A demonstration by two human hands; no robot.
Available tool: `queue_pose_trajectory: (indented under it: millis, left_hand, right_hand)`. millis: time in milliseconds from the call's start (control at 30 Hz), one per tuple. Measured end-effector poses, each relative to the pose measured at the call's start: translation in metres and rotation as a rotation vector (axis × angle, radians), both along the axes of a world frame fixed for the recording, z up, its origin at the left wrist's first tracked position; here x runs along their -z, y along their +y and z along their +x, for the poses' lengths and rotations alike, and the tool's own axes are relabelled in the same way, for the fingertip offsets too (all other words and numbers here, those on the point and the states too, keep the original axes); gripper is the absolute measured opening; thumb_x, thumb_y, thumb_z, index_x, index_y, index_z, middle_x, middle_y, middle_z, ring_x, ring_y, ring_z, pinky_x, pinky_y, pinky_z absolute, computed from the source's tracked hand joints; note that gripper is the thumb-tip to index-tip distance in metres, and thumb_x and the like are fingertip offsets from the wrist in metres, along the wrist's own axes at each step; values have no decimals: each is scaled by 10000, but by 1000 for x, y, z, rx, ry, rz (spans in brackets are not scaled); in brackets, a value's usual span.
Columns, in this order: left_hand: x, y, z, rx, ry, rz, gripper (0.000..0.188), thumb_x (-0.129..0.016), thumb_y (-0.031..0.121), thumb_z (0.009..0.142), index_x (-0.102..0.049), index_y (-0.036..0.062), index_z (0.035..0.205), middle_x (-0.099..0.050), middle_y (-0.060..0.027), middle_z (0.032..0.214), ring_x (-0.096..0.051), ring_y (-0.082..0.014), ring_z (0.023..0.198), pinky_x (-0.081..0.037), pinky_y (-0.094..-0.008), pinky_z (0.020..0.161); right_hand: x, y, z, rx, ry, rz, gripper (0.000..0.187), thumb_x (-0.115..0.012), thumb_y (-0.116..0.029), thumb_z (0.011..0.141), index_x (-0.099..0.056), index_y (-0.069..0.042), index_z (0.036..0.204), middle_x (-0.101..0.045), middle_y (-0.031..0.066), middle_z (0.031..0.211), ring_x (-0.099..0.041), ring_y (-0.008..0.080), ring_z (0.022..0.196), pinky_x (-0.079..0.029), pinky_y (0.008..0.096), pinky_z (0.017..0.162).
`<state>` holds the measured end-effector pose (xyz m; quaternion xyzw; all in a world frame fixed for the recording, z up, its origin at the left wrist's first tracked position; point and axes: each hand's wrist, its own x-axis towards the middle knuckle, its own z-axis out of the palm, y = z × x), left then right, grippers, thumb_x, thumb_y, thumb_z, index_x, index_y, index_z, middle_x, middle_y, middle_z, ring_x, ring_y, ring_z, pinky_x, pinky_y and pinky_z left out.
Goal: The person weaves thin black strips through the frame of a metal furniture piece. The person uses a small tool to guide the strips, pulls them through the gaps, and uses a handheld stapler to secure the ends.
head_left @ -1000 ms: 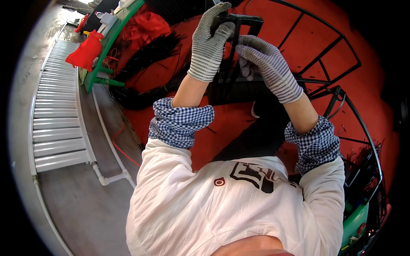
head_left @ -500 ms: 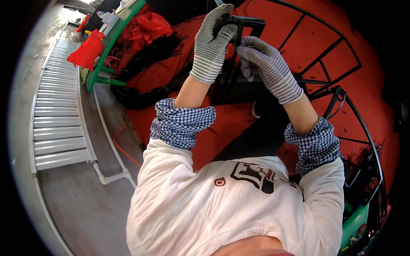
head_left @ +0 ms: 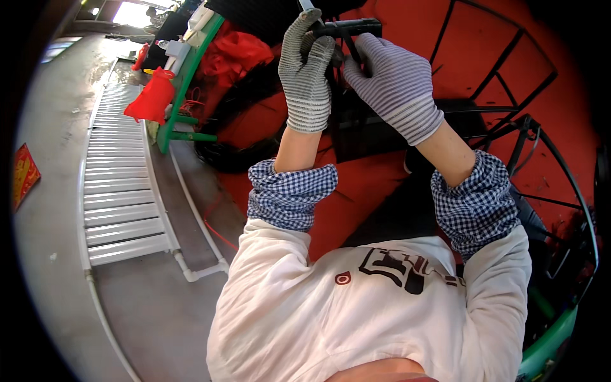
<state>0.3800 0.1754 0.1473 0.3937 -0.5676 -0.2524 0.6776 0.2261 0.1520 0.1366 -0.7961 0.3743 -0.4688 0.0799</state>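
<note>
My left hand (head_left: 307, 83), in a grey striped knit glove, is closed at the left end of a black bar (head_left: 364, 27). Above its fingers a narrow light-grey metal piece (head_left: 306, 4) sticks up; its lower part is hidden, so I cannot tell its kind. My right hand (head_left: 398, 79), gloved alike, is just below and right of the bar. Its thumb and fingers pinch a black strip (head_left: 349, 43), which passes across the bar. Dark material beneath the hands hides how the strip runs on.
A black metal frame (head_left: 506, 58) stands at right on the red floor covering (head_left: 407, 19). Left are a coil of black strands (head_left: 223, 149), red cloth (head_left: 235, 54), a green-edged table (head_left: 191, 79) with a red bag (head_left: 151, 95), and a roller conveyor (head_left: 121, 191).
My right hand has risen and turned, its back now toward me, with fingers drawn in at the strip. The left hand keeps its hold. The whole view has shifted, showing more floor at left.
</note>
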Motion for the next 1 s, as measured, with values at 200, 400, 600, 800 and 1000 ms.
queue_pose_trajectory:
  millis: [200, 400, 600, 800, 1000]
  left_hand:
    - [-8, -16, 4, 11, 19, 2, 454, -623, 47, 996, -544, 34, 1443, -619, -82, 1266, -636, -158, 1024, -530, -278, 933]
    - [-14, -36, 14, -16, 64, 74, 464, -611, 59, 1010, -517, 42, 1465, -613, -92, 1287, -631, -165, 1061, -531, -281, 965]
    - [-10, -40, 24, -76, 45, 91, 448, -630, 97, 1021, -530, 55, 1456, -628, -76, 1245, -630, -165, 1036, -535, -277, 938]
    - [2, -36, 21, 9, 129, 66, 430, -606, 86, 1032, -530, 57, 1454, -632, -41, 1156, -595, -129, 910, -531, -265, 853]
    - [3, -34, 21, -43, 142, 71, 430, -629, 124, 1025, -535, 70, 1442, -659, -28, 881, -597, -89, 702, -504, -238, 670]
  right_hand:
    - [-8, -23, 16, 186, -83, -270, 352, -730, -223, 890, -628, -93, 1200, -667, 83, 1088, -674, 256, 967, -603, 358, 723]
    - [-13, -42, 16, 103, -274, -250, 418, -717, -134, 755, -632, -38, 1153, -629, 154, 1133, -602, 368, 1043, -514, 455, 881]
    - [5, -61, 33, 78, -226, -258, 514, -738, -138, 853, -597, -69, 1342, -602, 105, 1289, -623, 290, 1129, -617, 363, 846]
    - [16, -61, 33, 33, -231, -241, 507, -740, -105, 845, -602, -67, 1332, -601, 109, 1290, -629, 293, 1140, -616, 356, 864]
    - [14, -59, 29, 32, -223, -266, 499, -765, -124, 834, -613, -72, 1306, -616, 104, 1282, -650, 288, 1133, -608, 358, 887]
